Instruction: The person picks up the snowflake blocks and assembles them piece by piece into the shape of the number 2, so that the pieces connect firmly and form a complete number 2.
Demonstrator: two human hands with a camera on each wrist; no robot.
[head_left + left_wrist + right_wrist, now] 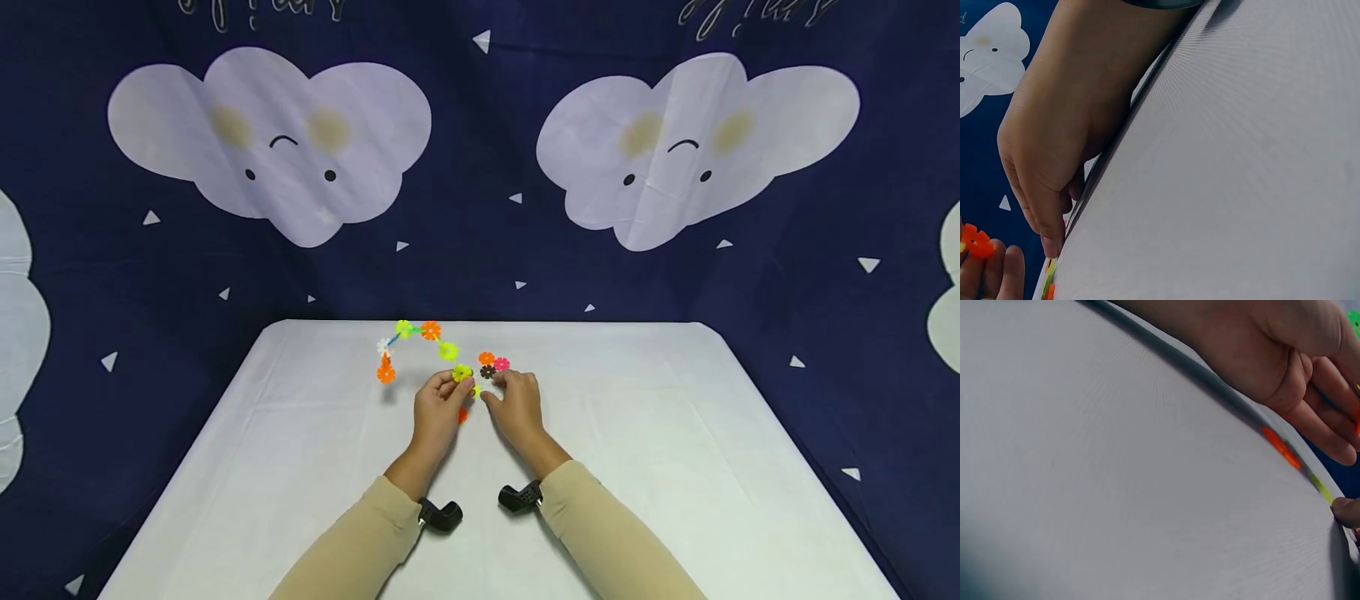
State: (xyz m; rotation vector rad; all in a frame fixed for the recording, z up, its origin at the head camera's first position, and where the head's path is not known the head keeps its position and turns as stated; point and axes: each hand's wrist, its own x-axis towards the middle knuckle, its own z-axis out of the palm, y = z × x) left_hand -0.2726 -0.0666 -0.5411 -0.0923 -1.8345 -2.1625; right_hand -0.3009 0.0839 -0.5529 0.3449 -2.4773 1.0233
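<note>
A chain of interlocking snowflake discs in orange, yellow-green, blue and white arches up and leftward from my left hand. The thumb and fingers of that hand pinch it at a yellow disc on its near end. In the right wrist view an orange disc shows at the left hand's fingers. My right hand reaches down among loose discs, fingertips beside a black disc and thumb tip right by a yellow-green disc. The left wrist view shows its fingers pointing down at the tabletop.
Next to the black disc lie a pink disc and an orange disc. Another orange disc lies nearer, by the left wrist. The white table ends at a dark blue cloud-patterned curtain. A small black camera sits on each wrist.
</note>
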